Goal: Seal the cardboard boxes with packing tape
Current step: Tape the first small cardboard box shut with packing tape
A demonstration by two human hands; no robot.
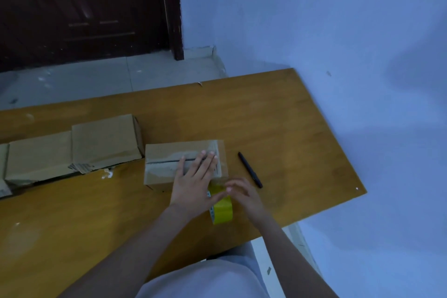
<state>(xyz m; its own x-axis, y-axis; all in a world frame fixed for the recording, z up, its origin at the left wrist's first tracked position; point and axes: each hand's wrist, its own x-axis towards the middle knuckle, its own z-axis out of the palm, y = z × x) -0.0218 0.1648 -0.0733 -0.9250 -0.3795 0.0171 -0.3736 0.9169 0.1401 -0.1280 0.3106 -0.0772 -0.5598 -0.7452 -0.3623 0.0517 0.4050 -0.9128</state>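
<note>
Left hand [193,176] lies flat, fingers straight and spread; right hand [244,195] has fingers loosely curled.

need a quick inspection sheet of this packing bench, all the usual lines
surface: wooden table, worn patches.
job's things: small box with tape over its top seam; yellow tape roll at its near right corner; a row of boxes to the left.
clutter: black pen right of the small box.
grippers: left hand flat on the box top; right hand at the roll, grip unclear.
cables: nothing seen.
surroundings: dark door, pale wall, tiled floor.
</note>
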